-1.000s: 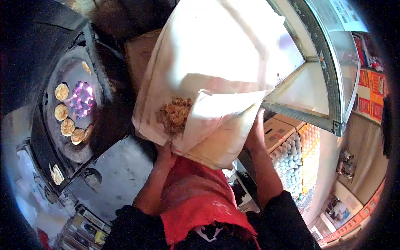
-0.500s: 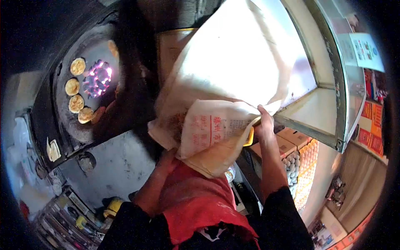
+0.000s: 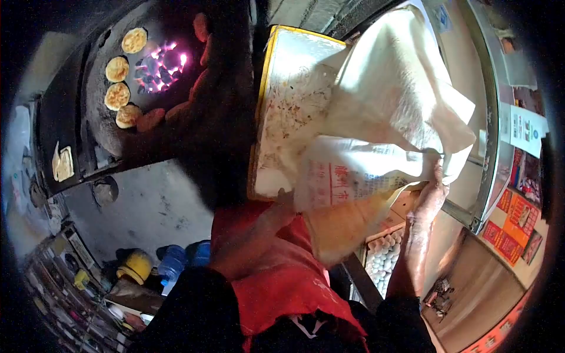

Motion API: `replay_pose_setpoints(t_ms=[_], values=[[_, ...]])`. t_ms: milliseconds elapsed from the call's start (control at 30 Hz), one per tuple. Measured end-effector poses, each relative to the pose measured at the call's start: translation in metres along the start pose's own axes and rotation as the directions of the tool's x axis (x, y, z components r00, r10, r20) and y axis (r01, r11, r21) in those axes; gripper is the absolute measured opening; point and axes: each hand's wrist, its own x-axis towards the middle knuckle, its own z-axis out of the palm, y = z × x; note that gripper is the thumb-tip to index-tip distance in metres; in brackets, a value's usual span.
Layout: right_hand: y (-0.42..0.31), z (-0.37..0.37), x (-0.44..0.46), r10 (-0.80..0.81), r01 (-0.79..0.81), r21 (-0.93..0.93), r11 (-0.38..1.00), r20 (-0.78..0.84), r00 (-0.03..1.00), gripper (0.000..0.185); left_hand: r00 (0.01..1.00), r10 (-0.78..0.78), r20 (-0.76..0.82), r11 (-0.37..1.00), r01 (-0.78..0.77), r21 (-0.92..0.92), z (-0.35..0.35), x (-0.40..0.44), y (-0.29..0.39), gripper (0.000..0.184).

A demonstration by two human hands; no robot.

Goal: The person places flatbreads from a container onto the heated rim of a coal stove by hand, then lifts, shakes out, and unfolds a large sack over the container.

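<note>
A large whitish cloth sack [image 3: 388, 88] with red and blue print hangs in folds before me, over the right part of a yellow-rimmed tray. My right hand [image 3: 432, 176] grips its right edge, fingers wrapped round the fabric. At the sack's lower left corner is my left hand [image 3: 281, 209], blurred, its fingers closed on the cloth. Brown crumbs and stains cover the tray [image 3: 294, 106], whose left part is bare of the sack. A red apron [image 3: 265, 265] lies below the hands.
On the left, a round oven [image 3: 106, 126] holds glowing coals [image 3: 162, 67] and several flat round breads [image 3: 118, 96]. At right are a framed glass case [image 3: 494, 112] and egg trays [image 3: 384, 259]. A yellow container [image 3: 135, 266] and blue bottles [image 3: 172, 262] stand at lower left.
The sack has been drawn right, uncovering the yellow-rimmed tray. Both hands have moved right with it. The view has shifted, so more of the lower left floor area shows.
</note>
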Motion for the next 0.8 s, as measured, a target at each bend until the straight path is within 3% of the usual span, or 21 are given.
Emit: replay_pose_setpoints(t_ms=[33, 67, 100, 133, 167, 200, 233, 267, 300, 367, 433, 467, 500, 533, 567, 600, 633, 700, 733, 767, 800], values=[[-0.002, 0.009, -0.003, -0.028, 0.027, 0.062, 0.998, 0.019, 0.999, 0.036, 0.999, 0.022, -0.026, 0.998, -0.02, 0.054, -0.004, 0.007, 0.001, 0.065], [0.01, 0.02, -0.004, -0.097, 0.099, -0.022, 0.995, 0.054, 0.994, 0.03, 0.998, 0.038, -0.056, 0.995, -0.033, 0.089, -0.01, 0.011, 0.001, 0.066], [0.016, 0.03, -0.009, -0.018, 0.041, -0.302, 0.953, 0.077, 0.997, 0.026, 0.995, -0.027, -0.094, 1.0, 0.027, -0.004, -0.014, 0.011, 0.0, 0.068], [0.018, 0.043, -0.016, 0.061, 0.005, -0.56, 0.828, 0.099, 0.993, 0.022, 0.972, -0.206, -0.112, 0.91, 0.148, -0.387, -0.018, 0.007, -0.002, 0.068], [0.039, 0.039, -0.009, -0.147, 0.221, -0.457, 0.861, 0.193, 0.97, 0.027, 0.917, -0.378, -0.126, 0.671, 0.177, -0.72, -0.021, 0.002, 0.0, 0.069], [0.06, 0.035, -0.002, -0.347, 0.428, -0.334, 0.84, 0.276, 0.896, 0.033, 0.963, -0.193, -0.187, 0.854, 0.072, -0.515, -0.032, -0.003, -0.009, 0.072], [0.056, 0.033, -0.002, -0.212, 0.3, -0.326, 0.897, 0.279, 0.937, 0.032, 0.953, -0.277, -0.119, 0.813, 0.167, -0.558, -0.04, -0.009, 0.019, 0.076], [0.027, 0.041, -0.013, -0.256, 0.349, -0.379, 0.857, 0.275, 0.927, 0.028, 0.932, -0.358, -0.05, 0.762, 0.261, -0.592, -0.047, -0.016, 0.049, 0.079], [0.007, 0.046, -0.02, -0.196, 0.295, -0.438, 0.849, 0.259, 0.946, 0.026, 0.928, -0.368, -0.051, 0.757, 0.268, -0.596, -0.047, -0.021, 0.044, 0.079], [-0.005, 0.047, -0.022, -0.25, 0.39, -0.44, 0.809, 0.344, 0.905, 0.025, 0.935, -0.35, -0.05, 0.724, 0.236, -0.648, -0.05, -0.01, 0.041, 0.07], [0.033, 0.054, -0.015, -0.67, 0.747, -0.404, 0.529, 0.341, 0.659, 0.02, 0.947, -0.32, -0.018, 0.738, 0.238, -0.631, -0.043, -0.011, 0.043, 0.07], [0.046, 0.054, -0.016, -0.47, 0.656, -0.554, 0.513, 0.458, 0.754, 0.021, 0.956, -0.283, -0.08, 0.847, 0.21, -0.488, -0.039, -0.015, 0.048, 0.073], [0.047, 0.05, -0.017, -0.441, 0.641, -0.595, 0.485, 0.466, 0.767, 0.021, 0.963, -0.234, -0.131, 0.929, 0.182, -0.323, -0.039, -0.019, 0.05, 0.077], [0.049, 0.046, -0.018, -0.412, 0.626, -0.634, 0.454, 0.474, 0.778, 0.02, 0.965, -0.227, -0.131, 0.932, 0.176, -0.317, -0.041, -0.021, 0.05, 0.077], [0.041, 0.04, -0.017, -0.574, 0.702, -0.563, 0.436, 0.428, 0.699, 0.018, 0.963, -0.228, -0.147, 0.964, 0.202, -0.172, -0.043, -0.024, 0.048, 0.074], [0.006, 0.044, -0.036, -0.385, 0.479, -0.443, 0.757, 0.289, 0.876, 0.018, 0.954, -0.246, -0.171, 0.969, 0.244, -0.028, -0.044, -0.035, 0.045, 0.073], [-0.004, 0.029, -0.034, -0.213, 0.308, -0.351, 0.884, 0.284, 0.935, 0.02, 0.949, -0.262, -0.175, 0.965, 0.261, -0.029, -0.042, -0.047, 0.041, 0.073], [0.027, 0.014, -0.015, -0.476, 0.571, -0.549, 0.61, 0.323, 0.818, 0.022, 0.928, -0.349, -0.128, 0.934, 0.333, -0.131, -0.031, -0.048, 0.055, 0.064], [0.073, -0.015, 0.035, -0.115, 0.416, -0.705, 0.574, 0.434, 0.894, 0.023, 0.931, -0.348, -0.112, 0.934, 0.334, -0.126, -0.027, -0.048, 0.054, 0.064], [0.075, -0.003, 0.024, -0.439, 0.638, -0.608, 0.473, 0.465, 0.769, 0.024, 0.92, -0.364, -0.147, 0.923, 0.334, -0.19, -0.027, -0.046, 0.053, 0.066], [0.054, 0.013, 0.0, -0.439, 0.563, -0.491, 0.665, 0.352, 0.827, 0.024, 0.909, -0.371, -0.191, 0.913, 0.319, -0.255, -0.03, -0.041, 0.06, 0.068]])
